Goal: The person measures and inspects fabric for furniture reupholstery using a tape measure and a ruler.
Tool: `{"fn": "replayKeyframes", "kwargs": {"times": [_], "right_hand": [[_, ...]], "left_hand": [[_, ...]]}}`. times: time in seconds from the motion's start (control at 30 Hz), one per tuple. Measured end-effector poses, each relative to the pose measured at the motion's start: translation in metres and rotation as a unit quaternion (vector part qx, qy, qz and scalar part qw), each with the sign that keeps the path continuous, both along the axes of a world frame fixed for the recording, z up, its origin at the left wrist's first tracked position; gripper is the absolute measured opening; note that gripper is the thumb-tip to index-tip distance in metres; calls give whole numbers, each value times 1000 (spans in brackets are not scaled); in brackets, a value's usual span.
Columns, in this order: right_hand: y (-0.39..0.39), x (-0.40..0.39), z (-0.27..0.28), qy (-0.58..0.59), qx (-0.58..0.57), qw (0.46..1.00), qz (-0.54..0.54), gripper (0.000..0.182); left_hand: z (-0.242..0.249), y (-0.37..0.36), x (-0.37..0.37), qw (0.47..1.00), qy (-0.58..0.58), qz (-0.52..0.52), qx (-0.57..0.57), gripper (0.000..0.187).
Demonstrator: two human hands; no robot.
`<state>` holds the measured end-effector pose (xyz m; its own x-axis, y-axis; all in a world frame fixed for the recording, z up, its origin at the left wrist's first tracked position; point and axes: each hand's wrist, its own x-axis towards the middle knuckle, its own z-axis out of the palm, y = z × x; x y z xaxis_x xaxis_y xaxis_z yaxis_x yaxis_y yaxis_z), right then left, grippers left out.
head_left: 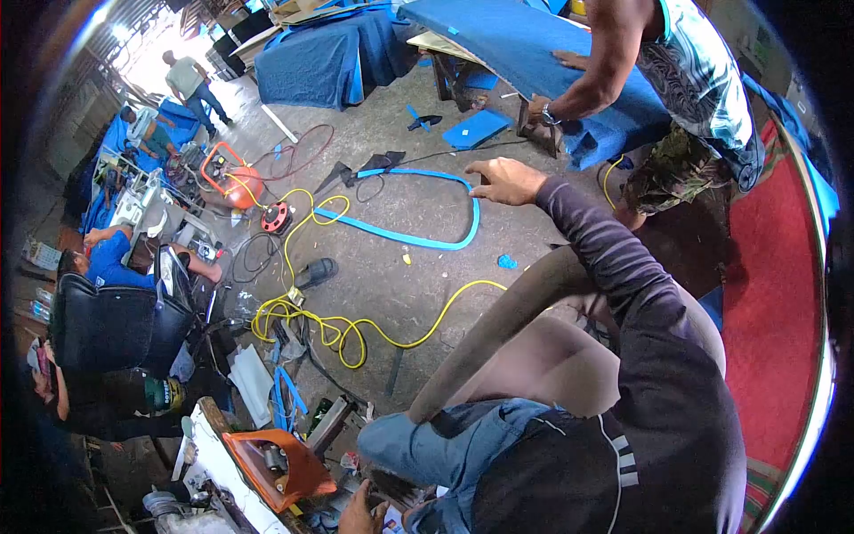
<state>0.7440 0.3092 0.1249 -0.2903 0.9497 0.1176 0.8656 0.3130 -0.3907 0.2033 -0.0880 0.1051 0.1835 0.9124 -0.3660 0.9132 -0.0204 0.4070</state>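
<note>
My right hand point(509, 182) reaches out at the centre right on a dark long sleeve. Its fingers are apart with nothing between them, and it overlaps the edge of a light blue strip point(391, 233) that curves in a loop on the floor. Low in the view, my left hand point(363, 513) is partly cut off by the frame edge. Two of its fingers show apart, and I see no object in them. It is near an orange holder point(307, 472) with metal parts on a cluttered worktop point(233, 467).
A co-worker point(614, 62) presses on a blue-covered panel point(498, 40) at the upper right. Others are a seated person point(116, 258) and people point(187, 80) farther back. A yellow hose point(418, 341), a red reel point(277, 216), a sandal point(317, 272) and an orange tank point(245, 187) lie about.
</note>
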Motion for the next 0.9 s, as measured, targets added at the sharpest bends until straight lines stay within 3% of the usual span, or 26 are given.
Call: {"fn": "replayKeyframes", "kwargs": {"times": [0.1,0.2,0.5,0.6,0.7,0.8,0.9], "right_hand": [[2,0,0,0,-9,1000,6,57],[1,0,3,0,-18,1000,7,57],[4,2,-1,5,-10,1000,12,57],[4,2,1,20,-32,999,-8,54],[8,5,-2,5,-25,1000,-1,55],[9,5,-5,4,-28,1000,-11,54],[6,3,2,9,-30,999,-5,53]], "left_hand": [[-4,-5,-5,999,-33,1,33,54],[-6,-3,-4,999,26,-11,25,52],[-2,0,-3,998,7,22,-50,54],[2,2,0,995,53,25,-76,55],[-10,-2,-6,1000,-5,9,-22,56],[7,6,5,996,15,27,-82,56],[4,4,3,998,12,16,-52,56]]}}
